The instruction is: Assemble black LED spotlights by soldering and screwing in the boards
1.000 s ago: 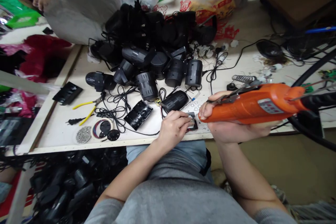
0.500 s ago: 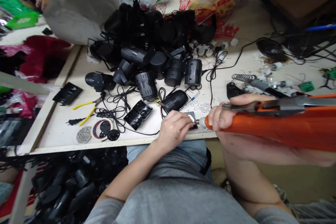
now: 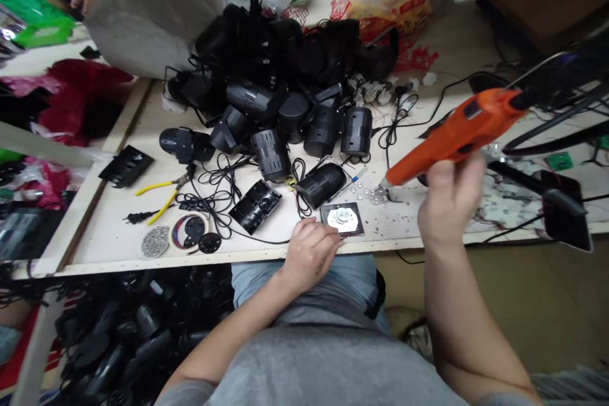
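Dark-framed part [image 3: 342, 218] with a white centre: where does it sit?

– Flat on the white table [image 3: 111, 238], near the front edge and right before the wearer's body, as I see it from afar through the head camera. Its longer side, as best I can judge, runs along that edge.

– Which hand is nearer?

– Left hand [image 3: 310, 254], easily. Its fingers lie side by side, gently curled, palm down, tips at the part's near edge. From them, the part lies beyond and to the right. I cannot tell whether they pinch it or only rest against it.

– And the other?

– Right hand [image 3: 450, 203] is well off to the right, fingers and thumb clamped on an orange power driver [image 3: 454, 130]. The tool slants, tip down and leftward, beside or over some small clear pieces [image 3: 377, 198]; I cannot tell which.

– How does the part lie from that tip?

– Leftward and closer to the body, near but apart. A black slotted housing [image 3: 321, 184] lies just beyond the part.
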Demonstrator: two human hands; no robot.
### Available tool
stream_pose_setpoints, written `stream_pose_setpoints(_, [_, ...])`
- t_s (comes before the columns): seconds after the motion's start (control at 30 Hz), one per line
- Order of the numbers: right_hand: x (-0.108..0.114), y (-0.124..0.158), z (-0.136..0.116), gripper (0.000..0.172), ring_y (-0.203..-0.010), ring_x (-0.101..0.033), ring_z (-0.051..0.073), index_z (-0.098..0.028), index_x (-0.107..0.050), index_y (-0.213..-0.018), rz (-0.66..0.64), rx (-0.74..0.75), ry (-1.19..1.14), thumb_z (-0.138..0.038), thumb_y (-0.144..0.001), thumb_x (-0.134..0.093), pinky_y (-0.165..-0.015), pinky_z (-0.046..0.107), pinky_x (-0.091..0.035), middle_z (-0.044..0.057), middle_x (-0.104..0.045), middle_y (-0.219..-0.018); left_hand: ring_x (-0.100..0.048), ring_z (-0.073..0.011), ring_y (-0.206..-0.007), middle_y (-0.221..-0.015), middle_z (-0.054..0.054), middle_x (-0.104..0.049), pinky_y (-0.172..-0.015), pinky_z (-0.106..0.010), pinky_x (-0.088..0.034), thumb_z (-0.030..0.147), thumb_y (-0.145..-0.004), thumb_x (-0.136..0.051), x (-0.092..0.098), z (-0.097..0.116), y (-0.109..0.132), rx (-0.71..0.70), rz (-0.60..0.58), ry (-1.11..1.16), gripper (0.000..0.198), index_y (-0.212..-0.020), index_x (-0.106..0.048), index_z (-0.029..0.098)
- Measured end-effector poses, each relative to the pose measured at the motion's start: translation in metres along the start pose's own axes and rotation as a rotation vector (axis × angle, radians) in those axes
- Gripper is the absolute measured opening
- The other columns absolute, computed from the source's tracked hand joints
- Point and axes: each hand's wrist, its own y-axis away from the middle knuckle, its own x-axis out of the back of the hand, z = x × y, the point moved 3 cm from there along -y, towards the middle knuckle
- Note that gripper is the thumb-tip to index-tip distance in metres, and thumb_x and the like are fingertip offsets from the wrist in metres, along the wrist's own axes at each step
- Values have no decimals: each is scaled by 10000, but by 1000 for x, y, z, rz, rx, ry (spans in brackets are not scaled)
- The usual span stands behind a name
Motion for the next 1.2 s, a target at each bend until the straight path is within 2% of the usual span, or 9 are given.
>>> stream_pose_setpoints(0.03, [4, 7, -4, 446, -954, -633, 263, -261, -506, -1324, 79, 16, 57, -529, -968, -528, -788, 424, -527, 132, -590, -1145, -697, -145, -862, -927, -13, -770, -955, -345, -491, 174, -941, -649, 0, -1, 1, -7, -3, -2, 52, -974, -671, 207])
stream_pose_setpoints(0.1, [-1, 25, -14, 398, -874, -624, 237, -248, -559, -1279, -2, 73, 117, -398, -923, -651, -760, 400, -541, 102, -601, -1050, -700, -138, -872, -945, -6, -774, -956, -336, -481, 176, -946, -640, 0, -2, 1, -20, -7, -6, 64, -993, -667, 212])
stream_pose_setpoints(0.2, [-31, 52, -25, 301, -941, -628, 258, -186, -611, -1228, -486, 223, 228, -284, -943, -610, -826, 416, -562, 109, -625, -1007, -699, -145, -880, -958, -9, -774, -955, -345, -473, 167, -967, -592, 2, -3, 0, -43, -7, -23, 96, -1023, -659, 209])
stream_pose_setpoints(0.27, [-45, 62, -27, 234, -947, -622, 269, -158, -642, -1167, -641, 278, 290, -218, -959, -552, -838, 431, -564, 117, -644, -977, -697, -152, -888, -968, -12, -773, -956, -355, -469, 147, -973, -566, 2, -2, 0, -44, -20, -29, 120, -1024, -654, 209])
stream_pose_setpoints(0.4, [-35, 50, -33, 168, -880, -641, 239, -175, -652, -1092, -557, 255, 250, -231, -973, -548, -781, 398, -570, 104, -672, -932, -689, -162, -879, -969, -15, -769, -915, -360, -473, 142, -967, -581, 2, -2, -3, -26, -55, -34, 112, -1009, -652, 217])
stream_pose_setpoints(0.6, [34, 0, -57, 140, -816, -649, 214, -227, -706, -1010, -156, 350, 333, -170, -948, -593, -716, 367, -523, 68, -689, -847, -676, -171, -848, -926, -24, -760, -874, -352, -494, 162, -955, -618, 2, -1, -7, -43, -36, -17, 63, -984, -661, 198])
stream_pose_setpoints(0.8, [3, 16, -22, 325, -968, -673, 252, -174, -672, -1250, -533, 323, 331, -292, -962, -576, -824, 408, -588, 123, -672, -1053, -678, -177, -847, -929, -29, -761, -853, -360, -500, 180, -962, -606, 0, -1, -5, -32, -40, -24, 86, -974, -685, 209])
stream_pose_setpoints(0.93, [-25, 35, 16, 435, -1120, -609, 275, -175, -629, -1315, -728, 246, 400, -93, -930, -444, -966, 468, -556, 140, -652, -1195, -672, -185, -882, -951, -45, -758, -848, -352, -522, 182, -950, -626, 0, -3, -3, -22, -10, 13, 61, -966, -684, 192])
stream_pose_setpoints(1.2, [-33, 33, 28, 352, -939, -554, 270, -169, -699, -1064, -797, 313, 433, -21, -850, -462, -846, 439, -542, 120, -673, -995, -686, -200, -909, -963, -58, -763, -839, -369, -511, 247, -980, -594, -3, -10, -8, 15, -103, -16, 131, -892, -675, 193])
